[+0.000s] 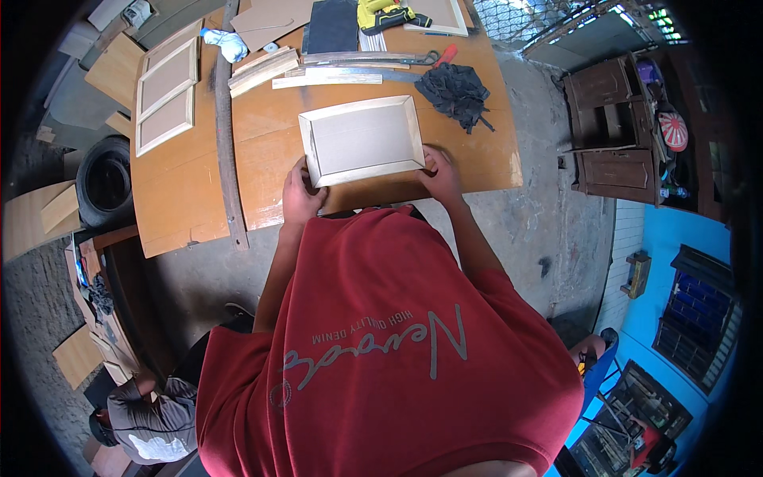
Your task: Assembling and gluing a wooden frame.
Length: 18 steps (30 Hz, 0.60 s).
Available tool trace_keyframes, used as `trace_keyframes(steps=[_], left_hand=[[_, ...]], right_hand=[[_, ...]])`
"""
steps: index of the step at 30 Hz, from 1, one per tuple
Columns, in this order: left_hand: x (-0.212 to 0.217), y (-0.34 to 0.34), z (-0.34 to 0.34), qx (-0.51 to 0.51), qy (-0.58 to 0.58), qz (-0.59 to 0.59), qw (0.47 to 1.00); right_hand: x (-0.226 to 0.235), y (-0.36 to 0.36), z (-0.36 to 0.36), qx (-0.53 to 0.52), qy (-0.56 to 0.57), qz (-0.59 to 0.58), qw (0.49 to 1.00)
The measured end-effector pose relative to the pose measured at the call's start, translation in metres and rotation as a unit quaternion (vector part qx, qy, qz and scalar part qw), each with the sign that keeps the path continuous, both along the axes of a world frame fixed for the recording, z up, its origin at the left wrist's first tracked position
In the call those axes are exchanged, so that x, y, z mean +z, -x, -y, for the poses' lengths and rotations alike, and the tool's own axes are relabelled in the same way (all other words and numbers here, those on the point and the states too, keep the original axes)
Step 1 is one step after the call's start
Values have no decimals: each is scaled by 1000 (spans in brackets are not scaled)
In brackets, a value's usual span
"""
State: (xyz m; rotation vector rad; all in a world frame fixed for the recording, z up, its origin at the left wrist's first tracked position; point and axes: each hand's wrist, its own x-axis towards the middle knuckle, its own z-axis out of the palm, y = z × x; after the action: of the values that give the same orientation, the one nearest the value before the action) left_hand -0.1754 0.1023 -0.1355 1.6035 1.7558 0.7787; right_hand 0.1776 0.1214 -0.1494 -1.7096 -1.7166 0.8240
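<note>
A small rectangular wooden frame [369, 176] with a pale flat panel [364, 141] inside it is at the near edge of the table, in front of my body. My left hand [302, 195] grips its lower left corner, fingers on the outer side and thumb near the bottom edge. At the opposite lower corner my right hand [440, 175] is closed on the frame's right side. Just beyond the frame lie light wooden strips [262, 71] and a long metal ruler [397, 76]. A crumpled black cloth [455, 91] rests to the right of them.
The orange-brown table [278, 127] carries a long dark bar [227, 143], more framed panels [165, 99] at left, and a yellow-black power tool [385, 16] at the far side. A tire [106, 180] stands left, a wooden cabinet [604, 167] right. Another person [155, 417] is at lower left.
</note>
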Motion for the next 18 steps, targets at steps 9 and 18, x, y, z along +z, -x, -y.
trace_keyframes(steps=[9,18], left_hand=[[2,3,-19,30,1,-1,1000],[-40,30,-45,68,84,57,993]], right_hand=[[-37,-4,-38,-48,-10,-68,996],[-29,-2,-73,-60,49,-46,996]])
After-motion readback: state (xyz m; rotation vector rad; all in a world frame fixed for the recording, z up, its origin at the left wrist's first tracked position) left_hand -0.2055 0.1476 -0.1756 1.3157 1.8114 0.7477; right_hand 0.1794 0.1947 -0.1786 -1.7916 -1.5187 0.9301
